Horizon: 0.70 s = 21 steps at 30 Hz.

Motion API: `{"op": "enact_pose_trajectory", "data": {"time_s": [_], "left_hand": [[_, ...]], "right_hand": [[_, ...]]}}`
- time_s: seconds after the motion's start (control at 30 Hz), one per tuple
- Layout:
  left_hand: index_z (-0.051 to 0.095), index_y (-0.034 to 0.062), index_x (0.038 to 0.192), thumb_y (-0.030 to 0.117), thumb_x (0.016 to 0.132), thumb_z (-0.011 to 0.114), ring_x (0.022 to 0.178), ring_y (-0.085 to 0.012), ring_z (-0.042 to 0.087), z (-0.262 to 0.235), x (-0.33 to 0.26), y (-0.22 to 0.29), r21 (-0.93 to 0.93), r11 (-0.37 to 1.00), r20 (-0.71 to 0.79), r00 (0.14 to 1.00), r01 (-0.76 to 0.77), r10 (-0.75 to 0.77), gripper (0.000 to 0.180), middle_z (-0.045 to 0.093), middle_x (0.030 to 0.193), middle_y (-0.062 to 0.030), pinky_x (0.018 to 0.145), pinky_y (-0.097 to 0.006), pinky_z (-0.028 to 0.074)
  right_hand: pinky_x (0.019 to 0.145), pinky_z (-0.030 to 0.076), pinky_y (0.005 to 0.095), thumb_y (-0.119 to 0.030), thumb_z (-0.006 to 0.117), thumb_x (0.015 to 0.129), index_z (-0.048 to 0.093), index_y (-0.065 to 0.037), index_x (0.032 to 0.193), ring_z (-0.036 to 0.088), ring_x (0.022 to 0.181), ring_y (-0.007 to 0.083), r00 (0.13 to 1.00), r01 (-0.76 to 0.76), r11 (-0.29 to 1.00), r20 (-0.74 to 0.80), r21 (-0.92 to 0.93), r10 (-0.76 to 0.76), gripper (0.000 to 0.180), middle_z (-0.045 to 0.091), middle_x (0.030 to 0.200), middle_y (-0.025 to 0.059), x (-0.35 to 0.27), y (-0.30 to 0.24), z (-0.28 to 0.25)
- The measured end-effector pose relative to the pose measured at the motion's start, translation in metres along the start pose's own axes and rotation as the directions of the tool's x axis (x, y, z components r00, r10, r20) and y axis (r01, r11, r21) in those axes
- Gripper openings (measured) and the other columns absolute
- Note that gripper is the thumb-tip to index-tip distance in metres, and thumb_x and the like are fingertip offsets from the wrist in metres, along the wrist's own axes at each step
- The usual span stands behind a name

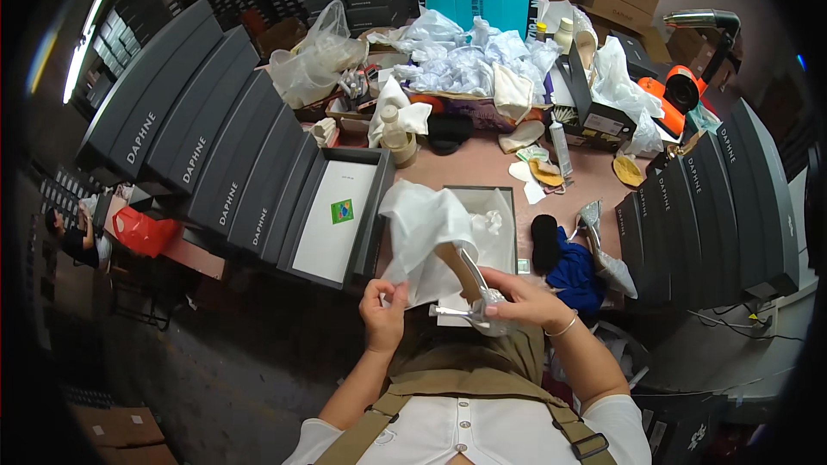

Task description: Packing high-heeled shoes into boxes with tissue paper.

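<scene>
My right hand [527,297] grips a silver high-heeled shoe [475,286] with a tan insole, held over the near edge of an open grey shoe box [513,207]. My left hand [384,313] pinches a sheet of white tissue paper [422,222] that drapes up over the shoe's front and the box. More crumpled white paper lies inside the box. A second silver shoe [603,251] lies on its side to the right, next to a blue cloth [572,274] and a black object [544,241].
A box lid [340,215] with a white card lies upturned left of the box. Rows of dark shoe boxes [215,133] line the left, others [715,198] the right. Plastic bags [469,56], a bottle [396,133], insoles and cardboard cartons crowd the pink table [482,168]. A person [77,237] sits far left.
</scene>
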State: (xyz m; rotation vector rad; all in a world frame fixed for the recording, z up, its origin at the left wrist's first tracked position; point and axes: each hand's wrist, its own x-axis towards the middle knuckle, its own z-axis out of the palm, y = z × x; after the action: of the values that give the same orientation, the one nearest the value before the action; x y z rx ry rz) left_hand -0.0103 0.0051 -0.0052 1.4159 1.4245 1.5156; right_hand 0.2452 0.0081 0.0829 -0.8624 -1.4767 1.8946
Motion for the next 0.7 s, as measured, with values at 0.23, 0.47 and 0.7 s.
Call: {"op": "enact_pose_trajectory", "data": {"time_s": [0.23, 0.47, 0.7], "left_hand": [[0.05, 0.0043, 0.128, -0.007, 0.069, 0.062, 0.104, -0.0338, 0.055, -0.028, 0.019, 0.012, 0.452, 0.79, 0.382, 0.89, -0.414, 0.249, 0.062, 0.055, 0.114, -0.0164, 0.09, -0.04, 0.044], [0.066, 0.0009, 0.098, -0.007, 0.073, 0.061, 0.079, -0.0289, 0.062, -0.012, 0.059, 0.065, 0.162, 0.919, 0.434, 0.862, -0.358, 0.26, 0.027, 0.061, 0.087, -0.0122, 0.071, -0.032, 0.05], [0.07, 0.0048, 0.096, -0.002, 0.071, 0.069, 0.061, -0.0212, 0.058, -0.004, 0.036, 0.115, -0.041, 0.823, 0.446, 0.727, -0.566, 0.522, 0.026, 0.057, 0.076, -0.0065, 0.054, -0.031, 0.047]], "right_hand": [[0.103, 0.037, 0.0338, -0.049, 0.071, 0.076, 0.033, 0.003, 0.142, 0.052, 0.119, 0.022, 0.982, -0.132, 0.977, 0.157, 0.169, 0.105, 0.092, 0.054, 0.128, 0.0173, -0.005, 0.049, 0.025], [0.101, 0.038, 0.0316, -0.045, 0.084, 0.062, 0.022, 0.003, 0.146, 0.055, 0.114, 0.0225, 0.979, -0.138, 0.863, 0.2, 0.486, 0.044, 0.115, 0.05, 0.133, 0.0186, -0.025, 0.063, 0.017], [0.095, 0.046, 0.0339, -0.034, 0.08, 0.065, 0.029, 0.0, 0.142, 0.057, 0.108, 0.021, 0.996, -0.062, 0.824, -0.014, 0.564, 0.085, 0.098, 0.05, 0.13, 0.0139, -0.02, 0.023, 0.04]]}}
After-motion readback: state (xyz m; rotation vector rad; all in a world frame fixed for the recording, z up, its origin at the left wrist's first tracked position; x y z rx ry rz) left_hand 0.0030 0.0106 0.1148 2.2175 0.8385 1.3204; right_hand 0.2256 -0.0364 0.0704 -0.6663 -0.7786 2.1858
